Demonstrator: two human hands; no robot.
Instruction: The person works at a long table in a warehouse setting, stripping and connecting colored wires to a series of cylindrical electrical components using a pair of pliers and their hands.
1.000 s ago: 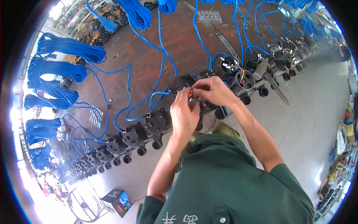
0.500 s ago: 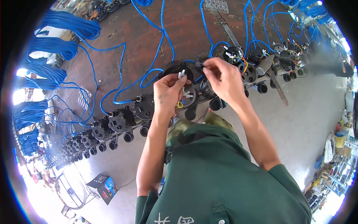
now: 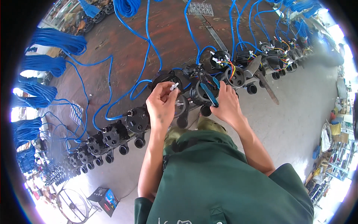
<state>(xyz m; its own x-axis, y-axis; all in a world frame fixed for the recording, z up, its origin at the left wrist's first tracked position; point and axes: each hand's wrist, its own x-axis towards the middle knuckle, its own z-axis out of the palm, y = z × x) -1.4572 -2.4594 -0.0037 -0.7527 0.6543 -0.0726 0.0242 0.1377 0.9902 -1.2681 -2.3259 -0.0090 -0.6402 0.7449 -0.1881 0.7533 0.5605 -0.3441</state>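
While the left hand [image 3: 161,102] curls its fingers closed around a small white plastic piece [image 3: 173,87], pinching it between thumb and fingertips so that its pale tip sticks up above the knuckles, the right hand [image 3: 228,106] is wrapped around a pair of blue-handled pliers [image 3: 209,91]. The pliers' two blue grips run diagonally from the palm up and to the left, and their dark head points toward the black round housing [image 3: 197,95] that sits at the near edge of the brown workbench [image 3: 149,41], directly between the two hands. That housing is a squat black cylinder with a ring-shaped face, a short black pipe stub hanging below it over the bench edge, and a blue cable [image 3: 126,95] looping into it from behind. Whether the plier tips actually bite on anything cannot be told, since they blend into the dark casing.

Just to the right stands a like housing with coloured wires [image 3: 232,71], red, yellow and white strands spilling from its open top. To the left, a row of black housings [image 3: 112,136] follows the curved bench edge, each with stubs pointing down. Coils of blue cable [image 3: 52,43] lie stacked along the far left of the bench. On the pale floor lower left sits a small black box [image 3: 106,198].
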